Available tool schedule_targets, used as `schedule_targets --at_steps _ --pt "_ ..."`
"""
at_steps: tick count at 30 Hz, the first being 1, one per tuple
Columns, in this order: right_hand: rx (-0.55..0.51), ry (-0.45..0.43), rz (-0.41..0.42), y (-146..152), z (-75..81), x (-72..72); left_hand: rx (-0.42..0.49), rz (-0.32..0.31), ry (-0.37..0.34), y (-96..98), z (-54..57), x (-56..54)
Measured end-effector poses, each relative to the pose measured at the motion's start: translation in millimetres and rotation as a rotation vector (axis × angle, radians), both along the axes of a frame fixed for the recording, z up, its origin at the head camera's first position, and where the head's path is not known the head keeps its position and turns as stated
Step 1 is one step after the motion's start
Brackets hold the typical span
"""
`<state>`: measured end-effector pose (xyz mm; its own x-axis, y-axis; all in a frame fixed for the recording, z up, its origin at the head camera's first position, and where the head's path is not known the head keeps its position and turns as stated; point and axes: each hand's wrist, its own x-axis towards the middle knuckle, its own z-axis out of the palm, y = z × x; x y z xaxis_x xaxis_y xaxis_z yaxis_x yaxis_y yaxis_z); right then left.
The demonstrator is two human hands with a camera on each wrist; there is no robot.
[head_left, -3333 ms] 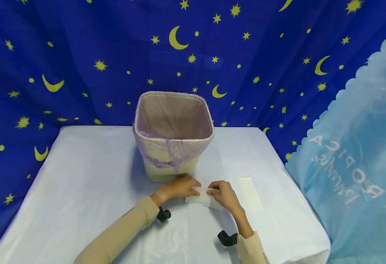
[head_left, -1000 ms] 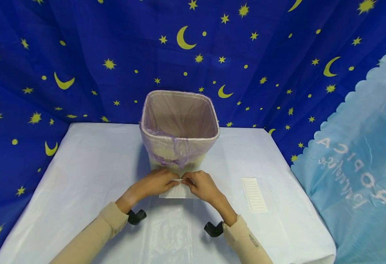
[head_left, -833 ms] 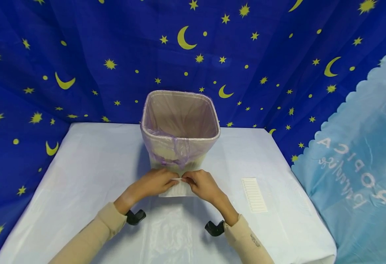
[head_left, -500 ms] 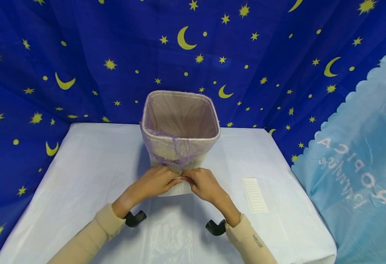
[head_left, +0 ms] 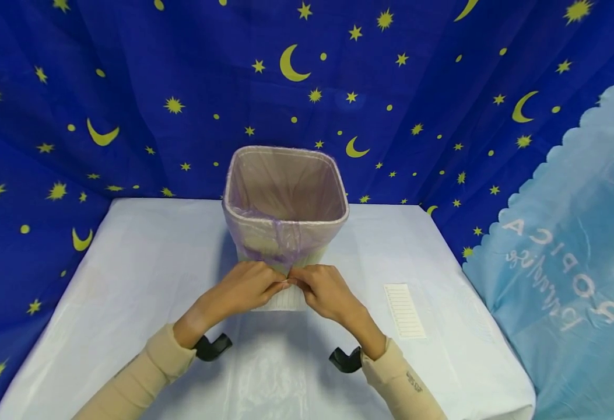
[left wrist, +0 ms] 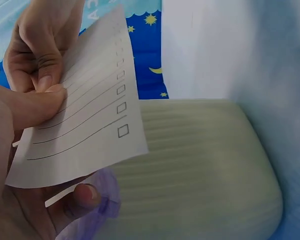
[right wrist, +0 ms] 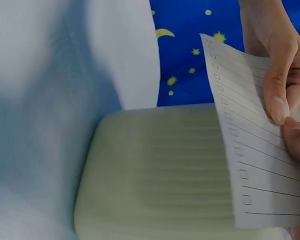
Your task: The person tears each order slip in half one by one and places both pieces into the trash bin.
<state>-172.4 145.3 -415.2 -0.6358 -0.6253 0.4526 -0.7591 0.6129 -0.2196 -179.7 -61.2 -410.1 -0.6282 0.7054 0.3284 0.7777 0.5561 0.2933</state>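
Note:
My left hand (head_left: 246, 287) and right hand (head_left: 330, 293) pinch a sheet of checklist paper (head_left: 287, 300) together, thumbs nearly meeting at its edge. They hold it just in front of a pale trash can (head_left: 314, 256) lined with a thin purple bag (head_left: 286, 239). In the left wrist view, ruled lines and a column of small square boxes run along the paper (left wrist: 97, 102), which bends slightly and looks whole. The right wrist view has the same lined side (right wrist: 255, 155), with the left thumb (right wrist: 277, 102) pressed beside the right one. Fingers behind the sheet are partly hidden.
Another lined paper strip (head_left: 404, 311) lies flat on the white-covered table (head_left: 144, 274), right of the hands. A blue star-patterned cloth (head_left: 181, 70) hangs behind, and a light blue curtain (head_left: 574, 251) hangs at the right. Each wrist carries a black camera mount (head_left: 346, 360).
Since the oldest frame, both hands have drawn together and shifted left with the paper, in front of the trash can. Over the last second they have risen slightly. The strip stays put.

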Motion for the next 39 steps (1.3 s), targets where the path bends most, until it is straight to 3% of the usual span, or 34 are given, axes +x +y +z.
schedule_targets --at_steps 14,23,31,39 --pt "-0.150 -0.093 -0.049 -9.9 15.4 2.1 0.033 0.056 0.313 3.5 9.3 5.9" --pt "-0.215 -0.205 -0.035 -13.0 17.9 -2.4 0.015 0.112 0.387 6.0 9.9 10.0" --pt "-0.318 -0.415 -0.024 -14.0 16.4 -6.4 0.001 0.111 0.440 7.2 8.9 10.9" --pt "-0.392 -0.560 -0.040 -14.1 13.1 -6.9 -0.030 0.116 0.467 6.8 9.2 13.9"
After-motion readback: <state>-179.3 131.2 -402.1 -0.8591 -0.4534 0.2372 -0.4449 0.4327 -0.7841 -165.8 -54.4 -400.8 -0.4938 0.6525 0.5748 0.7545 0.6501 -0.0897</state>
